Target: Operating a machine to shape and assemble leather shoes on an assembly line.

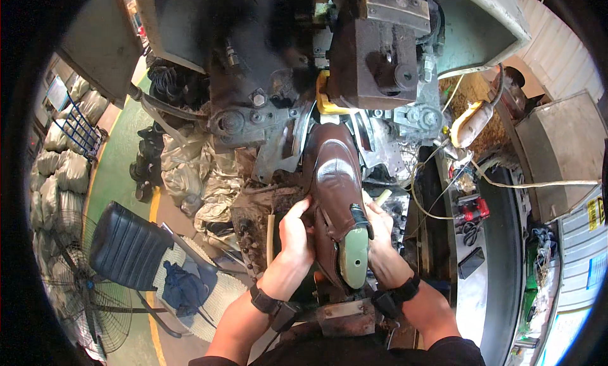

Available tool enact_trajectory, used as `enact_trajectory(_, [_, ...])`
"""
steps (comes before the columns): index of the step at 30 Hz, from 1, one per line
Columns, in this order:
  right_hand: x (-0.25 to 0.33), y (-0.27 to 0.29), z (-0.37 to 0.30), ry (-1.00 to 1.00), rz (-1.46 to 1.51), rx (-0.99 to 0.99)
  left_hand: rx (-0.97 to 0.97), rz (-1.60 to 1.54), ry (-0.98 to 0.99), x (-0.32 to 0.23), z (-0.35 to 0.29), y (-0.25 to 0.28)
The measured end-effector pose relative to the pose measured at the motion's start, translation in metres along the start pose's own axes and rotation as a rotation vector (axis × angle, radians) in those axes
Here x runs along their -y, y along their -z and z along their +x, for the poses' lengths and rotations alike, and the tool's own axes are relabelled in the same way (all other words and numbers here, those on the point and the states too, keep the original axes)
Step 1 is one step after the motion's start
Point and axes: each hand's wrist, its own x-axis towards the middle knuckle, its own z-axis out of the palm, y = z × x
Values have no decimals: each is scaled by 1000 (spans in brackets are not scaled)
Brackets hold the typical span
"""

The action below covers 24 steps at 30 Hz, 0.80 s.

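A dark brown leather shoe upper (335, 170) is stretched over a green shoe last (354, 258), whose top shows a small hole. Its toe points away from me, under the head of a grimy lasting machine (373, 62). My left hand (296, 232) grips the upper's left side, thumb forward along the leather. On the opposite side my right hand (380, 230) holds the upper near the dark laces; part of its fingers is hidden behind the shoe. A yellow part (330, 97) of the machine sits just beyond the toe. Metal plates (278, 154) flank the toe.
A black chair (130, 246) with a blue cloth (183, 287) stands at left, near a wire fan (82, 290). At right hang a yellow-and-white handle-shaped device (470, 125) and loose cables. A dark phone-like object (470, 263) and a red tool (474, 208) lie on the right-hand ledge.
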Motion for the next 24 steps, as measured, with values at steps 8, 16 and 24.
enact_trajectory(8, [-22, 12, 31, 69, 15, 0, 9, -37, -21, 18, 42, 27])
enact_trajectory(16, [-24, 2, 45, 205, 74, 47, 23, -55, -151, 34, 82, 52])
enact_trajectory(24, [-16, 1, 40, 133, 108, 23, 71, -55, -83, 32, 75, 41])
